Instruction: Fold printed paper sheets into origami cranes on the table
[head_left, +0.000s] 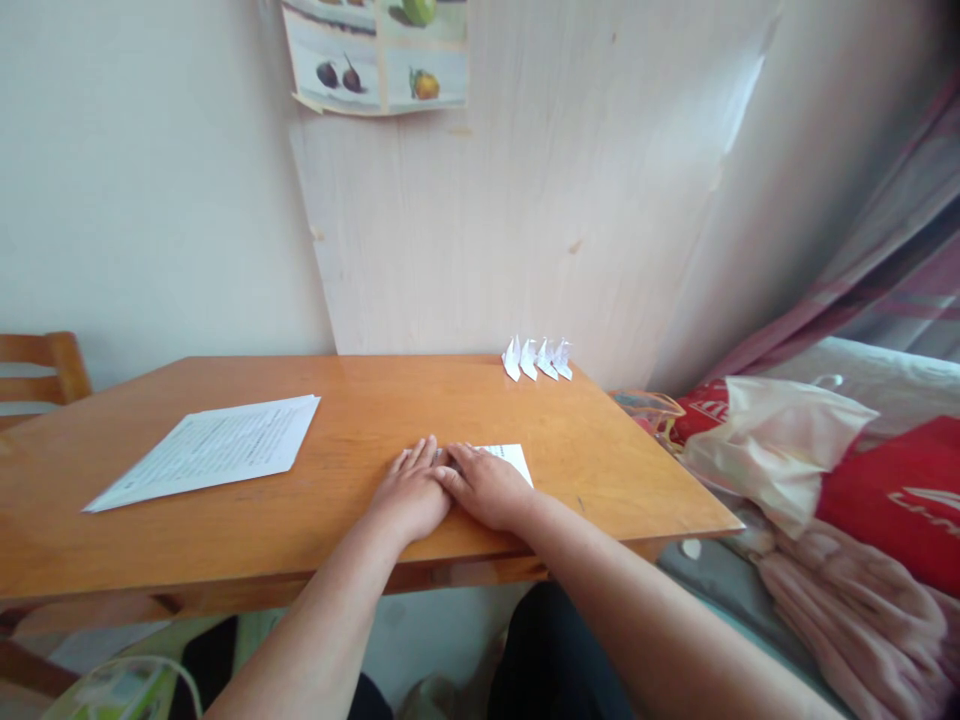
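Note:
A folded sheet of white paper [516, 458] with print on it lies near the front of the wooden table [375, 400], largely covered by my hands. My left hand [411, 492] rests flat at the paper's left end, fingers stretched out. Beside it my right hand [484, 485] presses flat on the paper, its thumb over the edge of my left hand. How the paper is folded beneath the hands is hidden.
A stack of printed sheets [217, 450] lies on the table's left. Several small folded paper figures [536, 360] stand in a row at the back right. Beyond the right edge are a white plastic bag [772, 440] and red bags [900, 500]. A chair [45, 370] stands at far left.

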